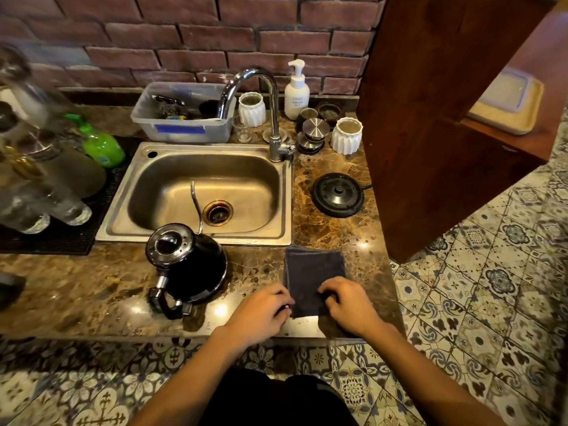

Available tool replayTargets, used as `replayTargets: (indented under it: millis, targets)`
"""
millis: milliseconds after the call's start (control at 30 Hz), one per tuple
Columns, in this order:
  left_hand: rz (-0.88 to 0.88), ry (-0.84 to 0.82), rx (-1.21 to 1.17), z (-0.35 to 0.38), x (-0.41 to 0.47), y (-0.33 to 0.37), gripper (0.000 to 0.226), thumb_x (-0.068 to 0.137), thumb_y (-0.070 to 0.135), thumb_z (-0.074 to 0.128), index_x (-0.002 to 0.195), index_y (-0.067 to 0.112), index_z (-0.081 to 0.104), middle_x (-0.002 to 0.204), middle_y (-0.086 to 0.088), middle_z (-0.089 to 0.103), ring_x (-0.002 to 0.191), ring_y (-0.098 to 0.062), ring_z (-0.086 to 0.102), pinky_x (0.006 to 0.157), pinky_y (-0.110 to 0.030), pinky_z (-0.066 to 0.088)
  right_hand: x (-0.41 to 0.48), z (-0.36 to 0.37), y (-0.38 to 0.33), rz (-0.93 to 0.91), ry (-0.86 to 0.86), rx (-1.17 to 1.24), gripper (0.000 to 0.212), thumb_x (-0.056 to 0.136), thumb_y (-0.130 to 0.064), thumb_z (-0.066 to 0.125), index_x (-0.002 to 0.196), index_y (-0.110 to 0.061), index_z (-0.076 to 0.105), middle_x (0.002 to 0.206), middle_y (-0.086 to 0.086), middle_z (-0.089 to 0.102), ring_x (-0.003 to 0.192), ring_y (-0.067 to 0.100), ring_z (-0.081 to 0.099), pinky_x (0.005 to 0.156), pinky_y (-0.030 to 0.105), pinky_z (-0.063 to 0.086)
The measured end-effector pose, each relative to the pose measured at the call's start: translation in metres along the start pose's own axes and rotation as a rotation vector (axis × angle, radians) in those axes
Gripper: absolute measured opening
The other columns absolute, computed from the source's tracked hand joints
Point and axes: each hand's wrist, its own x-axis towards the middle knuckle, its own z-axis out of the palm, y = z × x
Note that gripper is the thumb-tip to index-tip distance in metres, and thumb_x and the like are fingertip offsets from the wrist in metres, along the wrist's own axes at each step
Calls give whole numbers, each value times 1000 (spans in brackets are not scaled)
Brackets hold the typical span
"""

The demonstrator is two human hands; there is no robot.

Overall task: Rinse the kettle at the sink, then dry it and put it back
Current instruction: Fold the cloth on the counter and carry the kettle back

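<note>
A black gooseneck kettle [187, 265] with its lid on stands on the marble counter [92, 290] just in front of the steel sink [203, 195], its thin spout reaching over the basin. To its right lies a folded dark grey cloth [313, 272]. My left hand [261, 309] pinches the cloth's near left edge and my right hand [347, 302] grips its near right edge. The kettle's round black base [338, 194] sits on the counter right of the sink. Neither hand touches the kettle.
The chrome tap [267, 109] arches over the sink. Behind it are a clear plastic tub [184, 113], a white pump bottle [296, 90], two white ribbed cups [346, 135] and metal lids. Glasses and a green bottle [103, 142] stand left. A wooden cabinet [445, 103] rises at right.
</note>
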Motion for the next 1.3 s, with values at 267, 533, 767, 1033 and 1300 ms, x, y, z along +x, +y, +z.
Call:
replayTargets:
  millis: [267,533,767,1033,1300]
  targets:
    - [-44,497,-349,-101,-48,-20,23,94,23,67,116,21,74,113,11,66,107,3,60,92,-13,46,19,26,-103,-43,87,321,24,93,-25,63,116,-24,72,116,-8,70,106,4,63,93,19,48]
    - [-225,806,-723,-167,-88,-86,19,93,7,67,109,14,76,108,-5,74,97,-15,71,85,-25,56,18,73,-217,3,0,686,17,97,-34,60,107,-31,73,105,-18,73,100,-6,65,84,10,46]
    - [-614,694,-1170,-165,-107,-163,18,99,22,60,111,17,72,98,-3,75,77,-12,69,66,-22,55,15,110,-274,108,29,851,20,97,-35,59,108,-27,73,103,-13,74,97,-2,66,81,12,48]
    - [-875,227,-1331,-129,-111,-206,24,104,38,46,114,27,65,119,-1,69,101,-28,67,83,-43,59,17,135,-305,179,19,1003,27,98,-30,60,122,-20,67,119,-6,73,115,4,64,99,21,49]
    - [-898,76,-1569,-119,-111,-219,38,104,47,42,123,19,60,124,-6,61,108,-41,67,74,-45,59,18,137,-310,243,45,1008,21,102,-25,51,114,-18,66,107,-2,76,109,9,67,96,22,47]
